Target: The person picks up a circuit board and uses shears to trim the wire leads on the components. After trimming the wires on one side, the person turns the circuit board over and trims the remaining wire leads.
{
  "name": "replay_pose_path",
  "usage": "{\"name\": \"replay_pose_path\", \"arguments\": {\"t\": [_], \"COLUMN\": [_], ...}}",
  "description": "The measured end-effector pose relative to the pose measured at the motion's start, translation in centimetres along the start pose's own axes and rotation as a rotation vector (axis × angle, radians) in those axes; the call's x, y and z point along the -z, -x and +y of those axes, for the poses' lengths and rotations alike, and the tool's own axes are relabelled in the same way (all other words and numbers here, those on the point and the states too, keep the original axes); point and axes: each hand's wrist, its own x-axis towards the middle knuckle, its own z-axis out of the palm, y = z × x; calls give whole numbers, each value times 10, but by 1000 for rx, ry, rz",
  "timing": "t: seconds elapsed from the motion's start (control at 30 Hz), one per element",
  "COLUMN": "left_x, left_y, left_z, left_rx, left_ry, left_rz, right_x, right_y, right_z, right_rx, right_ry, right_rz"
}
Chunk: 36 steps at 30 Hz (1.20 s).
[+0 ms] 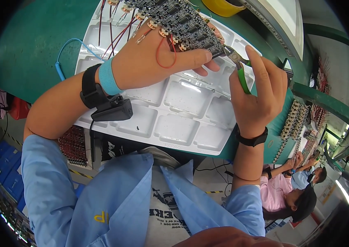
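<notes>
A long black circuit board panel [170,18] slants over the tray, lined with small copper coils [151,24] and red wires along its near edge. My left hand [154,55] grips it from below, the thumb pressed on its near edge towards the right end. My right hand [261,88] is closed round green-handled cutting pliers [243,80]. The metal jaws of the pliers touch the right end of the panel, and whether they are shut there is too small to tell. Below both hands lies a white plastic tray [162,142] with shallow compartments.
The tray sits on a green tabletop [22,57]. A yellow round container [224,6] and a white-framed machine [281,24] stand at the back. Rows of coil-fitted boards [294,123] lie to the right. A blue coiled cord [60,70] runs to my left wrist. Co-workers [285,193] sit at right.
</notes>
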Motion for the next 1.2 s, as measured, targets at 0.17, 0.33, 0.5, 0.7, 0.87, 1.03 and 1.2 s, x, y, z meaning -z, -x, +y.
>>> {"name": "replay_pose_path", "arguments": {"t": [0.17, 0.33, 0.5, 0.7, 0.87, 1.03, 1.2], "left_x": [2, 0, 1, 1, 2, 0, 2], "left_y": [0, 1, 0, 2, 1, 0, 0], "left_z": [-5, -6, -3, -2, -3, -1, -1], "left_rx": [-9, -35, -33, -26, -45, -28, 0], "left_ry": [8, -20, -36, -31, -15, 5, 28], "left_rz": [-11, -22, -38, -48, -42, -32, -53], "right_x": [1, 1, -4, -4, 2, -3, 3], "right_y": [-1, -2, -4, -4, 0, -3, 1], "right_z": [1, 2, 3, 3, 1, 2, -1], "right_rx": [27, 46, 63, 84, 20, 44, -7], "right_ry": [5, -34, -48, -70, -78, -79, -89], "right_rz": [7, -7, 37, 60, -33, 22, -54]}}
